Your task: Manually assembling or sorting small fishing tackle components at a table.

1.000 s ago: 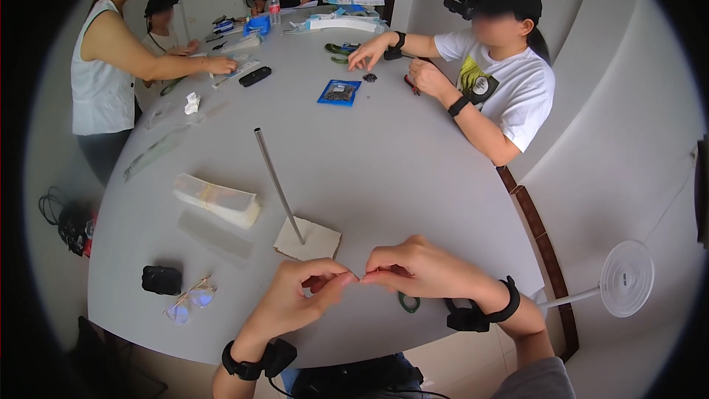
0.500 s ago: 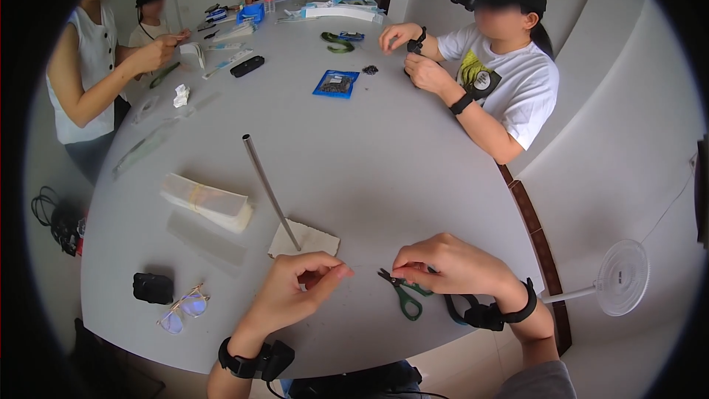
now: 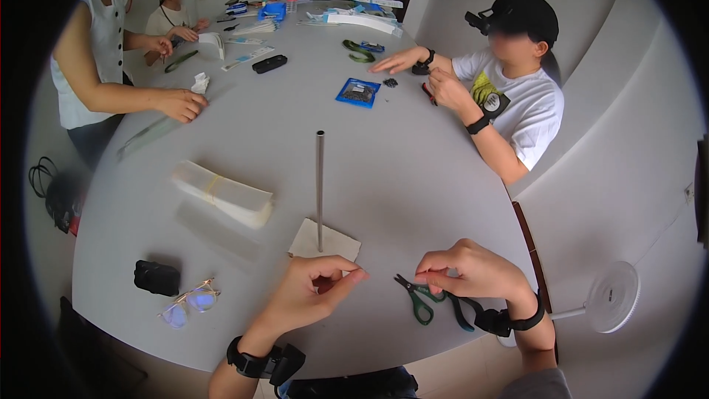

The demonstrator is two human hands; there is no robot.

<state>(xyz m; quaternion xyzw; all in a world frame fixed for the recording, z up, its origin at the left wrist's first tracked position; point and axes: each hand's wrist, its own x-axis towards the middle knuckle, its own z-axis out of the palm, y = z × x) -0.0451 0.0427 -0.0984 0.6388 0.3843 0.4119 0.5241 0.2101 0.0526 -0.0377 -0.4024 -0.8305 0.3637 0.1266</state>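
From my feed, the left hand (image 3: 314, 292) hovered over the near edge of the grey tabletop (image 3: 413, 177), thumb and forefinger pinched together as if on something very fine; what it gripped was too small for me to make out. The right hand (image 3: 473, 273) mirrored it just to the right, fingertips pressed into a pinch of their own, the two hands apart with a gap between them. Whether a thread ran across that gap, I could not tell.

The green-handled scissors (image 3: 428, 301) lay flat on the tabletop directly under the right hand, blades closed and pointing left, handy for that hand, I judged. Just beyond the left hand sat a small white square base (image 3: 325, 240) with a thin metal rod (image 3: 320, 188) standing upright from it. Further left along the near edge lay a pair of glasses (image 3: 188, 304) and a small black case (image 3: 156, 278), parked well clear of the hands. A banded stack of clear sleeves (image 3: 221, 192) rested toward the left side.

At the far side a blue packet (image 3: 358, 92) lay near another person's hands, and other people worked around the far corners.
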